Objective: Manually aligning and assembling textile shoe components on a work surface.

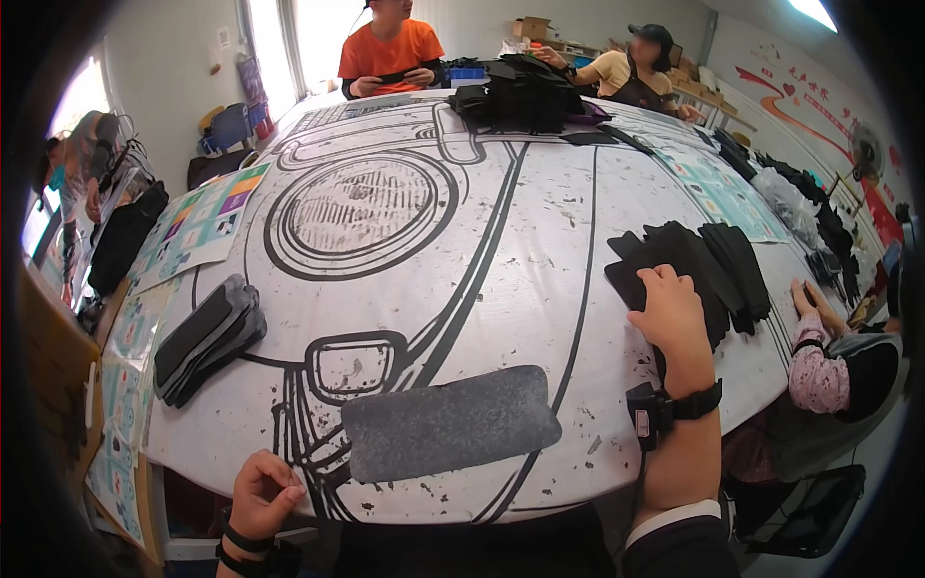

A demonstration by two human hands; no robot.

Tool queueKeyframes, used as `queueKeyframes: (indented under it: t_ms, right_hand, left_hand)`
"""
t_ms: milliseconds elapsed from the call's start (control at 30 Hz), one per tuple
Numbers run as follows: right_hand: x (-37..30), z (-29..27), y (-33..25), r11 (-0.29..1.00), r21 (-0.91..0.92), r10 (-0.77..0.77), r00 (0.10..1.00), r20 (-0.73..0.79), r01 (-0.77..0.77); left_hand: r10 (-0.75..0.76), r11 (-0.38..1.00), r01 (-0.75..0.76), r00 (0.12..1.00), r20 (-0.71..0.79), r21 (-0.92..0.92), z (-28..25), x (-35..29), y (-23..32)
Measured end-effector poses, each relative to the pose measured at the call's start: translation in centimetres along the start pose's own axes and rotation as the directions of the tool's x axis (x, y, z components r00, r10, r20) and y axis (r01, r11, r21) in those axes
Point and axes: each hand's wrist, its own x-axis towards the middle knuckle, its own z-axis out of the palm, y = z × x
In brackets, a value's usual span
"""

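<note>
A flat grey sheet (451, 422), rectangular with rounded corners and a mottled surface, lies on the table just in front of me. My left hand (262, 493) is beside the sheet's left end at the table's near edge, apart from it. Its fingers are curled toward the thumb, and I see nothing in them. My right hand (673, 313) reaches over a pile of black flat pieces (708, 289) on the right. Its fingertips touch the upper pieces, with the thumb spread from the bent fingers. To the left lies a stack of dark grey strips (210, 337).
The table's white cover (511, 328) carries black line drawings and specks. At its far end a large black heap (520, 96) stands between a person in orange (390, 50) and one in a cap (641, 72). Another person's hands (817, 306) rest at the right edge. Printed sheets (198, 226) line the left side.
</note>
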Motion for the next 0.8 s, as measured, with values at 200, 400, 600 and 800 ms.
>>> queueKeyframes:
  t_ms: [200, 400, 600, 800]
  right_hand:
    - [0.4, 0.7, 0.1, 0.999, 0.012, -0.030, 0.997, -0.073, 0.031]
    - [0.4, 0.6, -0.2, 0.993, 0.103, -0.047, 0.987, -0.152, 0.063]
    - [0.8, 0.8, -0.5, 0.953, 0.280, -0.057, 0.978, -0.201, 0.113]
    - [0.2, 0.0, -0.8, 0.940, 0.314, -0.097, 0.986, -0.135, 0.135]
  left_hand:
    - [-0.012, 0.999, 0.011, 1.000, -0.006, -0.036, 0.1, 0.0, 0.2]
    - [-0.013, 0.999, 0.013, 1.000, -0.005, -0.038, 0.1, 0.0, 0.2]
    - [-0.013, 1.000, 0.012, 1.000, -0.004, -0.026, 0.1, 0.0, 0.2]
    - [-0.031, 0.999, 0.031, 1.000, 0.006, -0.016, 0.1, 0.0, 0.5]
